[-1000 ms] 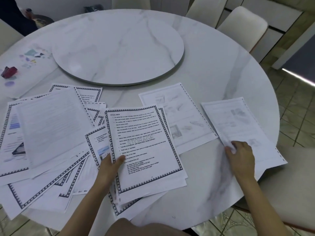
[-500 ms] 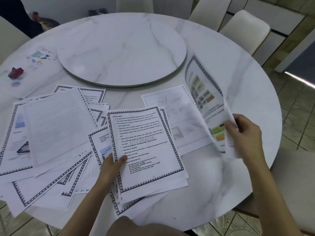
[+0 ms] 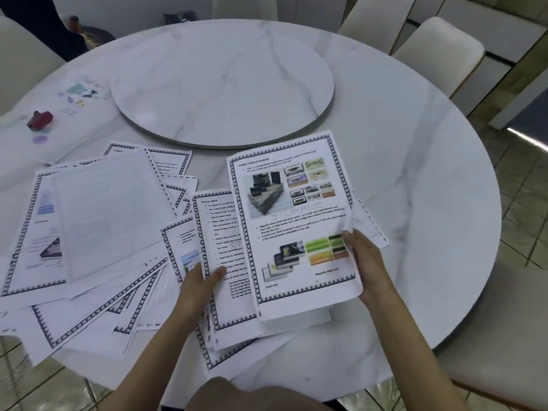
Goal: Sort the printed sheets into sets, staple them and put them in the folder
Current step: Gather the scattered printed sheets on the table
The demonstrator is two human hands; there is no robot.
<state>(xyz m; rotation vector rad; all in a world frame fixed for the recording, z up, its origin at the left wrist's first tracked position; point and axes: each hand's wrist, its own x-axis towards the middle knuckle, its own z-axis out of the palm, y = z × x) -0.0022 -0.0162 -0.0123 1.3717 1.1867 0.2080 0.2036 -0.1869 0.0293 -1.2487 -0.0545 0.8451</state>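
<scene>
Right hand (image 3: pixel 367 268) grips photo sheet (image 3: pixel 293 221) by its right edge, centre frame, overlapping the stack (image 3: pixel 225 232). Left hand (image 3: pixel 198 286) holds the stack, thumb on top. Loose sheets (image 3: pixel 103 221) fanned lower left.

Location: a home dining room. Evidence: a round white marble-patterned table (image 3: pixel 415 173) with a matching raised round turntable (image 3: pixel 222 81) at its centre, cream upholstered chairs (image 3: pixel 439 51) around it, and a tiled floor (image 3: pixel 527 209).

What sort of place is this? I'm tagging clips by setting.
Probably a home dining room: a round marble table with a central turntable, padded chairs around it, a tiled floor.
</scene>
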